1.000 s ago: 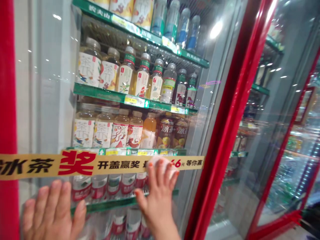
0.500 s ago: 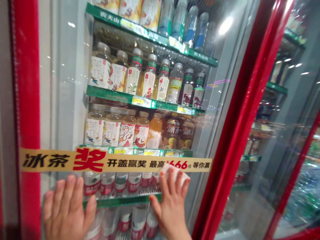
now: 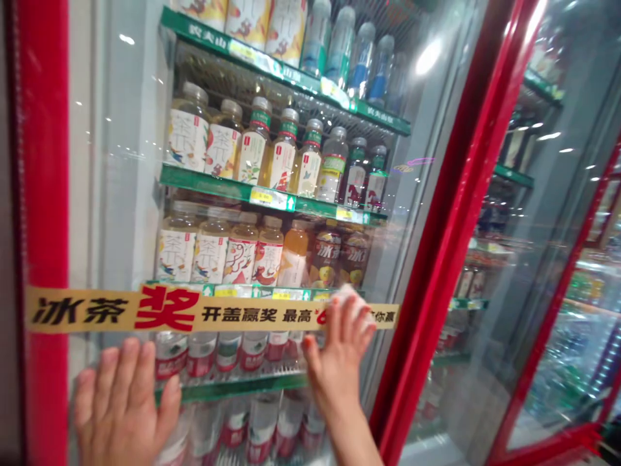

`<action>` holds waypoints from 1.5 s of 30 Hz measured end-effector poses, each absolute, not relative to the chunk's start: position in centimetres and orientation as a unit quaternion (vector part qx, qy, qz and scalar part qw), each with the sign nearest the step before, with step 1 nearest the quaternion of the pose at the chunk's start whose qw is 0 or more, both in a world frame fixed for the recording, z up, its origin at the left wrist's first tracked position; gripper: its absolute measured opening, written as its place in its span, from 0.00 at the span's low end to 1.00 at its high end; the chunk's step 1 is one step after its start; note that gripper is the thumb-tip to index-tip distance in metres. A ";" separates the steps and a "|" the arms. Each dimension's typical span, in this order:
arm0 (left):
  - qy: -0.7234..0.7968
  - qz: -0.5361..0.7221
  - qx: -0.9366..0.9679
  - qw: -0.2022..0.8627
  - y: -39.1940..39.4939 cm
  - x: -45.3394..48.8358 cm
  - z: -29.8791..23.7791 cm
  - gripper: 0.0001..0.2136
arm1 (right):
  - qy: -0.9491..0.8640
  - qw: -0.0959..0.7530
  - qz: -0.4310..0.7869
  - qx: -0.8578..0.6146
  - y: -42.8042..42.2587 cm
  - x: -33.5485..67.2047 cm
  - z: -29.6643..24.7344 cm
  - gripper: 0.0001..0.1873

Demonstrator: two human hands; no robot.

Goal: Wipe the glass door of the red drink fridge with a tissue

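Note:
I face a drinks fridge with a glass door (image 3: 121,194) in a red frame (image 3: 43,194). My left hand (image 3: 123,404) lies flat on the glass at the lower left, fingers stretched out. My right hand (image 3: 339,353) presses a white cloth (image 3: 345,296) against the glass, over the right end of a yellow promotional strip (image 3: 194,312) with red and black characters. Only the cloth's top edge shows above my fingertips. Behind the glass, green shelves (image 3: 272,197) hold rows of tea and juice bottles (image 3: 252,149).
Water bottles with red labels (image 3: 228,353) fill the lower shelves. A red door post (image 3: 446,246) stands at the right, with a second glass door (image 3: 548,226) and more shelves beyond it. Ceiling lights reflect in the glass.
My right hand has slid the cloth up and to the right, back onto the yellow strip. My left hand has stayed flat on the glass. The view shifted slightly.

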State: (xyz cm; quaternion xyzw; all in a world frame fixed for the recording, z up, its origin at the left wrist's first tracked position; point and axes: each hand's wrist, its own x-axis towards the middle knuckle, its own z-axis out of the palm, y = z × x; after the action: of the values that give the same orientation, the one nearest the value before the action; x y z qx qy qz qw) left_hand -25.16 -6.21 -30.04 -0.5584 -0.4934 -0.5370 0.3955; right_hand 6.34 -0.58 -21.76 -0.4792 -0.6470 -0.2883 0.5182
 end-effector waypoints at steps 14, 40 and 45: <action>-0.511 -0.502 -0.514 0.471 -6.7 -24.2 -28.6 0.41 | -0.811 0.355 -0.389 -0.255 -3.2 -0.9 -22.5 0.40; -0.528 -0.515 -0.491 0.463 -6.6 -24.0 -28.6 0.42 | -0.804 0.327 -0.468 -0.165 -3.4 -3.5 -19.0 0.45; -0.520 -0.523 -0.497 0.458 -7.0 -23.6 -27.9 0.41 | -0.693 0.431 -0.399 -0.418 1.0 10.2 -20.9 0.42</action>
State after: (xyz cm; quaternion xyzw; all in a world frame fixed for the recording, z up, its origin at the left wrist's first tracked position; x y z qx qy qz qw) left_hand -23.64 -6.99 -27.91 -0.4968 -0.5196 -0.5228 0.4582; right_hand 10.15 0.95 -20.88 -0.4177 -0.6933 -0.3987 0.4311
